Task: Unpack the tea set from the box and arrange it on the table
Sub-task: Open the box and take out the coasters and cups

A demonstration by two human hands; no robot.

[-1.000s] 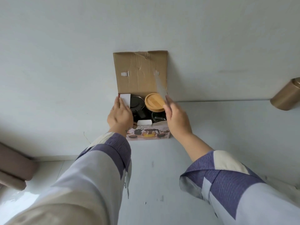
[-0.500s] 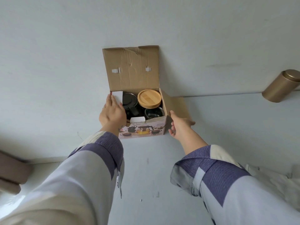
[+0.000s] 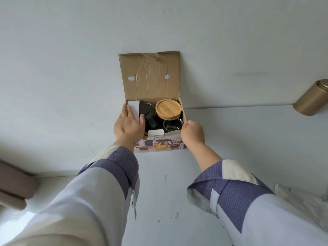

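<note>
A cardboard box (image 3: pixel 158 145) with a printed tea-set picture on its front stands on the white table against the wall, its lid (image 3: pixel 150 77) folded up. Inside I see a round bamboo lid (image 3: pixel 168 109), a black-lidded teapot (image 3: pixel 147 112) with a black handle, and a clear glass cup (image 3: pixel 173 126). My left hand (image 3: pixel 127 124) lies flat on the white left side flap (image 3: pixel 134 110), pressing it outward. My right hand (image 3: pixel 192 133) grips the box's right wall at its top edge.
A brass-coloured cylindrical tin (image 3: pixel 312 99) stands at the far right by the wall. A brown padded object (image 3: pixel 12 189) sits at the left edge. The white table (image 3: pixel 159 183) stretches toward me between my sleeves.
My right hand pushed the right flap outward and down, then came back to grip the box's right wall. The left hand stayed on the left flap.
</note>
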